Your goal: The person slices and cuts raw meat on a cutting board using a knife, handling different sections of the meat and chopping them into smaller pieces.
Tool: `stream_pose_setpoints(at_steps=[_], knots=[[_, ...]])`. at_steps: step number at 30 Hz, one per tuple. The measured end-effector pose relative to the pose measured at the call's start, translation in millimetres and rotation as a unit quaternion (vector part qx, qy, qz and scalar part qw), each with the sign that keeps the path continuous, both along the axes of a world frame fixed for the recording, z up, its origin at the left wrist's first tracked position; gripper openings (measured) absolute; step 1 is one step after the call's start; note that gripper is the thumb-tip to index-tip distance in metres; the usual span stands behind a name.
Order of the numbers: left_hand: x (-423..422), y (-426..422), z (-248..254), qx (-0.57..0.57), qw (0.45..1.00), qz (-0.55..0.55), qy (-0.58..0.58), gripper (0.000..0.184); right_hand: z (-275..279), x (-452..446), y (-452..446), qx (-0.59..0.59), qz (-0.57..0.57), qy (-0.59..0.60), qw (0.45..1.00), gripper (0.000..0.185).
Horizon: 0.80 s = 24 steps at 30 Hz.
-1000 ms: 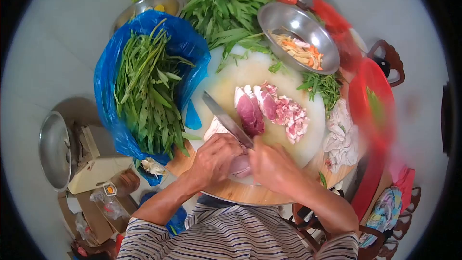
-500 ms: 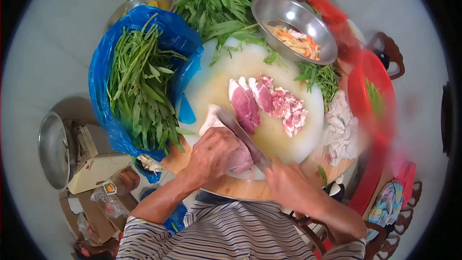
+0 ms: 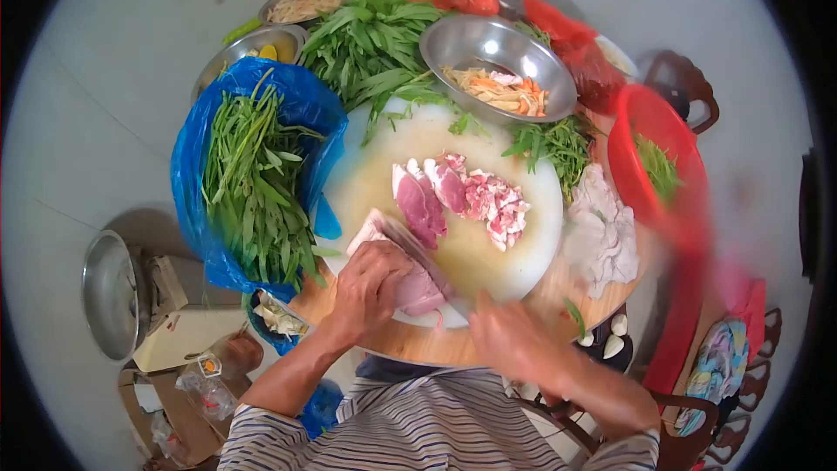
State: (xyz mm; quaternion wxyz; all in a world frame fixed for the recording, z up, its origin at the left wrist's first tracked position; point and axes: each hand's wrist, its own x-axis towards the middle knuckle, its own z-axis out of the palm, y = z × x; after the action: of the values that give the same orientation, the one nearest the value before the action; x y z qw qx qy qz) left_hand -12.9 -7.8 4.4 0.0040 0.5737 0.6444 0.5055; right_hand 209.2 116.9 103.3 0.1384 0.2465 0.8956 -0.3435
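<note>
My left hand (image 3: 368, 286) presses with curled fingers on a raw slab of meat (image 3: 425, 286) at the near left of a round white cutting board (image 3: 532, 253). At the board's near edge, my right hand (image 3: 507, 331) is closed around a knife (image 3: 417, 244), its handle hidden in the fist. The hand and blade are blurred; the blade lies slantwise along the slab's far side, against the meat. Beyond it rest two larger cut pieces of meat (image 3: 420, 206) and a heap of smaller sliced meat (image 3: 497, 205).
A blue plastic bag (image 3: 193, 153) of leafy greens (image 3: 253, 174) stands at the left, with more greens (image 3: 370, 35) behind the board. A steel bowl (image 3: 549, 78) of shredded food sits at the back. To the right are a crumpled pale cloth (image 3: 603, 231) and a red basket (image 3: 623, 144).
The whole view has shifted, so the board sits slightly lower and further left. My left hand still holds the slab, and the knife remains beside it in my blurred right hand.
</note>
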Motion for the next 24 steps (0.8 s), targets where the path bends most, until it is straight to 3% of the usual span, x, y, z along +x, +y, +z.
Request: stream_pose_setpoints(at_steps=[4, 9, 11, 14, 20, 24], knots=[[2, -3, 1, -0.001, 1.0, -0.001, 0.0, 0.019, -27, -51, 8, 0.015, -0.021, 0.096, 0.995, 0.024], [3, -2, 3, 0.001, 1.0, 0.013, 0.0, 0.017, -1, 8, -2, 0.018, 0.002, 0.066, 0.998, 0.025], [4, -4, 0, 0.002, 1.0, 0.024, -0.016, 0.016, 12, 39, -8, 0.075, 0.034, -0.001, 0.997, 0.015], [3, -2, -3, 0.006, 1.0, 0.016, -0.024, 0.016, 25, 37, -11, 0.081, 0.026, -0.017, 0.996, 0.016], [-1, -9, -4, 0.01, 0.999, -0.002, -0.031, 0.021, 1, -19, -11, 0.107, 0.018, 0.05, 0.993, 0.014], [-5, -9, 0, 0.006, 1.0, -0.017, -0.016, 0.025, 9, 4, 21, 0.089, 0.019, 0.062, 0.994, 0.015]])
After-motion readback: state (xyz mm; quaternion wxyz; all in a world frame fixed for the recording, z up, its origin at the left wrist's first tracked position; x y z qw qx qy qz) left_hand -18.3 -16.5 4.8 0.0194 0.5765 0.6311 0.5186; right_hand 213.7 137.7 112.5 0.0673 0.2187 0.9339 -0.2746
